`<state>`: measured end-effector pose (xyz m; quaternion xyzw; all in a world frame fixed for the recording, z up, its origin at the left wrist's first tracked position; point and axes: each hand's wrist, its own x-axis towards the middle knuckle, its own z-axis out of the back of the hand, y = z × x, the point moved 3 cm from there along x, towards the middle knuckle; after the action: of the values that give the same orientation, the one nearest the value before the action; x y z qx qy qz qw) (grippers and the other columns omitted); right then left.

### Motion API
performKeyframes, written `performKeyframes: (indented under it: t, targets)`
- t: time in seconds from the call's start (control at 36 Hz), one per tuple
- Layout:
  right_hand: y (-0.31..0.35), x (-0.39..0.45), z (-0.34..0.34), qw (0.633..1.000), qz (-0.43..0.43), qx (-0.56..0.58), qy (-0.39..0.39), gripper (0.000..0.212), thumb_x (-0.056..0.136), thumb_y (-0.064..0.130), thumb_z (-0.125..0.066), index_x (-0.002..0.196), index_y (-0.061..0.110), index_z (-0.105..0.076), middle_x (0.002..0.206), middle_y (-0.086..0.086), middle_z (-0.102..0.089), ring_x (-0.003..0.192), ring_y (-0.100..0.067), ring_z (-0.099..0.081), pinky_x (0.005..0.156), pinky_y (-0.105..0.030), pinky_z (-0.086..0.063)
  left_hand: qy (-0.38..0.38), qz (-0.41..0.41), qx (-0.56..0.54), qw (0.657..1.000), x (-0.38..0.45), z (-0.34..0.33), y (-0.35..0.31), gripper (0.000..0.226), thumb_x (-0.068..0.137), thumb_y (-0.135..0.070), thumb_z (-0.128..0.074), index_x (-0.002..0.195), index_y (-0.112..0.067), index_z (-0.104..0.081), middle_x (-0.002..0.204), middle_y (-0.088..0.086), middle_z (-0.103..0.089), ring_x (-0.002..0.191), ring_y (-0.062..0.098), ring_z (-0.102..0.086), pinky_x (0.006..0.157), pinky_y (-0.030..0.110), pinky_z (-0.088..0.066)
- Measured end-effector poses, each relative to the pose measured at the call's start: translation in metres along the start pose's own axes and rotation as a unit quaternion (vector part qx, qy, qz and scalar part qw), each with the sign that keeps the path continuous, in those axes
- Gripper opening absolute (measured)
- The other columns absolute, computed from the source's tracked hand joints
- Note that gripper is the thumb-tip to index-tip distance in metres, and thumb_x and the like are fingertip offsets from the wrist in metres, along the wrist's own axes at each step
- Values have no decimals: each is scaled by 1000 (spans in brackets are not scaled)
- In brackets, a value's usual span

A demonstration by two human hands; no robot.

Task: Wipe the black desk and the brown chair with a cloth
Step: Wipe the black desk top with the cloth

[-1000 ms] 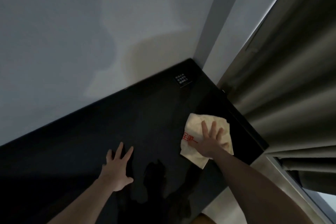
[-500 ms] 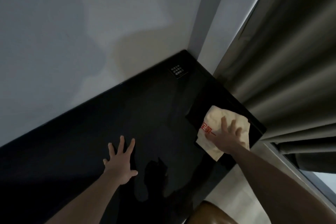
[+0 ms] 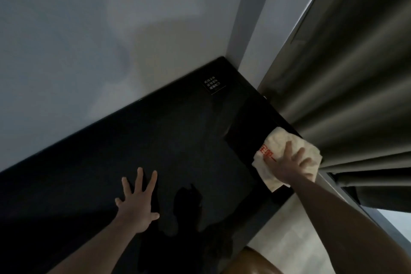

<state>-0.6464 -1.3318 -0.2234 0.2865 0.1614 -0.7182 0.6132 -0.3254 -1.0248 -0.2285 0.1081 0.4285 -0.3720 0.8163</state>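
Note:
The glossy black desk (image 3: 169,140) runs from the lower left to the corner of the wall. A cream cloth (image 3: 275,142) with red print lies at the desk's right end, close to its edge. My right hand (image 3: 289,162) presses flat on the cloth with spread fingers. On the bare desk surface to the left my left hand (image 3: 138,202) rests flat, fingers splayed. A rounded part of the brown chair (image 3: 251,262) shows at the bottom edge, below the desk's front.
A dark curtain (image 3: 347,78) hangs at the right, right beside the cloth and the desk's end. A small black sign (image 3: 213,85) with white text sits near the desk's back corner. Grey wall (image 3: 89,40) behind; pale floor (image 3: 287,236) below the desk.
My right hand has slid the cloth to the right, up to the desk's end by the curtain. The left hand stays planted on the desk. The chair has come into view.

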Motion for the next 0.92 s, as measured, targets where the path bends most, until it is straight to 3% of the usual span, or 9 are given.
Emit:
performKeyframes:
  t: [0.17, 0.44, 0.58, 0.92]
  targets:
    - [4, 36, 20, 1000, -7, 0, -30, 113, 73, 91, -48, 154, 45, 17, 165, 2, 29, 149, -40, 27, 117, -71, 3, 6, 6, -13, 1000, 5, -2, 0, 122, 90, -33, -74, 149, -46, 32, 152, -3, 50, 145, 44, 33, 117, 69, -16]
    - [-11, 1, -1, 998, 2, 49, -42, 102, 82, 77, -53, 158, 42, 5, 168, 0, 19, 152, -38, 22, 117, -70, 3, -1, -20, -3, 1000, -6, 10, 6, 120, 86, -44, -76, 154, -45, 22, 159, -7, 39, 150, 41, 25, 117, 64, -24]
    - [-24, -49, -41, 997, 13, 70, -37, 100, 85, 72, -55, 159, 43, 6, 167, 0, 22, 151, -36, 25, 119, -68, 0, 18, -52, 15, 998, -34, 11, 32, 107, 91, -44, -70, 159, -40, 12, 164, -9, 29, 154, 33, 16, 122, 50, -25]
    - [-2, -249, -193, 996, 74, 52, -13, 102, 88, 75, -48, 159, 38, 15, 164, -4, 33, 149, -36, 32, 121, -63, 2, 8, -48, 24, 999, -159, -92, 172, 92, 98, -33, -63, 161, -36, 4, 164, -7, 28, 154, 33, 16, 125, 43, -13]
